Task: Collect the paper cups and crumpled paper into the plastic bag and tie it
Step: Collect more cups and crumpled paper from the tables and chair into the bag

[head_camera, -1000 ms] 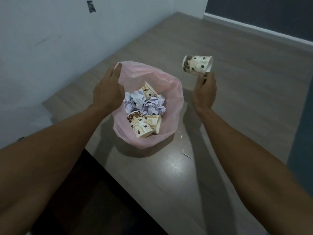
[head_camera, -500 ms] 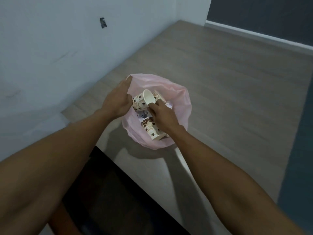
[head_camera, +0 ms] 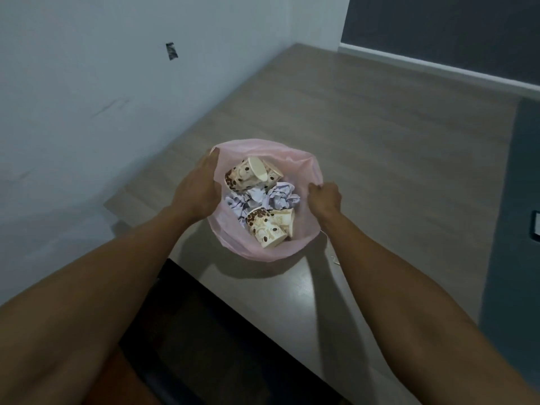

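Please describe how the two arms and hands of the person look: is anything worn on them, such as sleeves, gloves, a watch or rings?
Both forearms are bare for as far as the picture shows them, with no sleeves. The left hand and the right hand wear no gloves. No watch or bracelet shows on either wrist. No ring can be made out in this dim picture, and the fingers are partly hidden.
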A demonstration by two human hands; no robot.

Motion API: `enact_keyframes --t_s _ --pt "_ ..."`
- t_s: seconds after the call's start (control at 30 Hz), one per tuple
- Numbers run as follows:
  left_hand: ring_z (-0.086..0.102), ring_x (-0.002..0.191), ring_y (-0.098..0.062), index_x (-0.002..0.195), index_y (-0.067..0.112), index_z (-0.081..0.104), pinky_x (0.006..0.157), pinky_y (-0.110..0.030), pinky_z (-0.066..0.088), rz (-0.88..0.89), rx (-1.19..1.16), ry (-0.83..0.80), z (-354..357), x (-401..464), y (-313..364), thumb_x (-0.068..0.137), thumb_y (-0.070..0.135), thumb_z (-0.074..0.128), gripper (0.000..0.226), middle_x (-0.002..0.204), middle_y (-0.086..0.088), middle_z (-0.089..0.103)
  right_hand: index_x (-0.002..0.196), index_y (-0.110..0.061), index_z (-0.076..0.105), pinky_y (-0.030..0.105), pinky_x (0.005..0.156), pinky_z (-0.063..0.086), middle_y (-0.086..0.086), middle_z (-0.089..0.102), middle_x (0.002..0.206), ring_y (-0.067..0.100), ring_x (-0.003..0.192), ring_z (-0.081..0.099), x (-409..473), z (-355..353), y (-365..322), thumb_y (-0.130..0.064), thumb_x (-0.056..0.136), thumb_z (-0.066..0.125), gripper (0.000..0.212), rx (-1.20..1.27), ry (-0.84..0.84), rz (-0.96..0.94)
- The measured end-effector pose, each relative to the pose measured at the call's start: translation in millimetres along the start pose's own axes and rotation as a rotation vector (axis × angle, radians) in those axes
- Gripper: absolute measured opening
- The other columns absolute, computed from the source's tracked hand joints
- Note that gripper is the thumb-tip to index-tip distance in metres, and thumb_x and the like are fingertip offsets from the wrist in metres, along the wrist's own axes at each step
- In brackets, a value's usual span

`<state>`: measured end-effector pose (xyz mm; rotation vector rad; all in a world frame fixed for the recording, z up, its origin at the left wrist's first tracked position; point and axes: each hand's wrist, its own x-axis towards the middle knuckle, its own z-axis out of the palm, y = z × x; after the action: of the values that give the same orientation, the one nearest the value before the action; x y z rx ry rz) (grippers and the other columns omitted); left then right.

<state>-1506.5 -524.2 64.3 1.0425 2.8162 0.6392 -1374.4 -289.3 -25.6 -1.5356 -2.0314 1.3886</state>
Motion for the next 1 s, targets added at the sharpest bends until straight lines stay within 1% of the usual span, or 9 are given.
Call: enact_keyframes --t_s 0.07,0.13,0.23,0.33,0.43,0.5,0.63,0.77,1.0 --pt "0.034 0.145 -0.036 0.160 0.013 0.018 0.115 -0.047 0.032 -0.007 -0.010 0.014 1.3 -2.9 0.8 0.093 -0.001 0.051 0.076 0.166 -0.011 0.022 0.100 0.002 0.068 0.030 0.070 0.039 0.020 0.069 0.103 0.036 0.095 0.066 -0.9 -6.2 6.6 -0.026 0.101 0.051 0.032 0.060 0.001 -0.091" --pt "0.031 0.147 -0.035 0.160 0.012 0.017 0.117 -0.046 0.030 0.006 -0.027 0.031 2.8 -5.0 3.1 0.093 -0.001 0.049 0.076 0.167 -0.011 0.020 0.100 0.001 0.067 0.028 0.069 0.035 0.017 0.067 0.100 0.029 0.086 0.060 -8.8 -16.4 9.2 -0.021 0.103 0.048 0.029 0.064 0.050 -0.154" --pt "0.032 0.146 -0.034 0.160 0.014 0.018 0.116 -0.048 0.032 0.049 -0.107 0.078 4.3 -8.3 13.3 0.092 -0.001 0.047 0.076 0.166 -0.010 0.022 0.094 -0.003 0.063 0.027 0.067 0.033 0.010 0.062 0.093 0.025 0.083 0.057 -23.9 -43.1 8.1 -0.017 0.102 0.047 0.022 0.064 0.114 -0.236" --pt "0.029 0.149 -0.031 0.160 0.013 0.018 0.119 -0.046 0.030 0.075 -0.171 0.089 11.9 -9.2 32.4 0.089 -0.001 0.048 0.078 0.165 -0.011 0.024 0.084 -0.008 0.056 0.029 0.058 0.032 0.007 0.059 0.085 0.024 0.078 0.055 -35.3 -80.6 11.2 -0.016 0.100 0.048 0.020 0.055 0.205 -0.275" --pt "0.027 0.150 -0.029 0.161 0.012 0.017 0.120 -0.043 0.027 0.113 -0.227 0.049 24.3 -10.7 64.8 0.088 -0.001 0.049 0.080 0.166 -0.011 0.023 0.079 -0.008 0.052 0.015 0.049 0.028 0.002 0.054 0.077 0.019 0.070 0.048 -47.5 -125.1 21.3 -0.016 0.098 0.051 0.021 0.076 0.318 -0.291" --pt "0.027 0.150 -0.028 0.161 0.013 0.017 0.120 -0.042 0.027 0.142 -0.271 0.024 33.8 -14.9 93.2 0.088 0.000 0.048 0.080 0.166 -0.010 0.023 0.074 -0.015 0.048 0.014 0.050 0.030 -0.003 0.050 0.072 0.012 0.063 0.044 -56.0 -155.9 31.9 -0.016 0.096 0.054 0.023 0.115 0.393 -0.270" --pt "0.027 0.150 -0.027 0.161 0.016 0.015 0.120 -0.041 0.027 0.193 -0.336 -0.039 56.1 -27.3 151.4 0.087 0.002 0.047 0.082 0.167 -0.008 0.021 0.080 -0.018 0.051 0.025 0.056 0.039 -0.003 0.057 0.079 0.008 0.065 0.048 -73.3 -213.1 62.0 -0.020 0.093 0.060 0.016 0.146 0.505 -0.230" --pt "0.026 0.150 -0.027 0.162 0.015 0.013 0.119 -0.040 0.027 0.242 -0.360 -0.080 77.1 -47.8 208.2 0.089 0.000 0.046 0.081 0.168 -0.008 0.017 0.075 -0.025 0.045 0.026 0.055 0.039 -0.009 0.054 0.074 0.007 0.064 0.046 -92.9 -267.9 90.8 -0.018 0.091 0.065 0.026 0.167 0.596 -0.224" --pt "0.026 0.150 -0.028 0.162 0.016 0.010 0.117 -0.042 0.029 0.314 -0.374 -0.145 115.5 -84.8 270.5 0.088 -0.001 0.044 0.083 0.169 -0.006 0.013 0.090 -0.017 0.047 0.026 0.055 0.040 -0.007 0.056 0.080 0.007 0.065 0.048 -121.4 -335.2 146.0 -0.021 0.095 0.061 0.016 0.115 0.689 -0.176"
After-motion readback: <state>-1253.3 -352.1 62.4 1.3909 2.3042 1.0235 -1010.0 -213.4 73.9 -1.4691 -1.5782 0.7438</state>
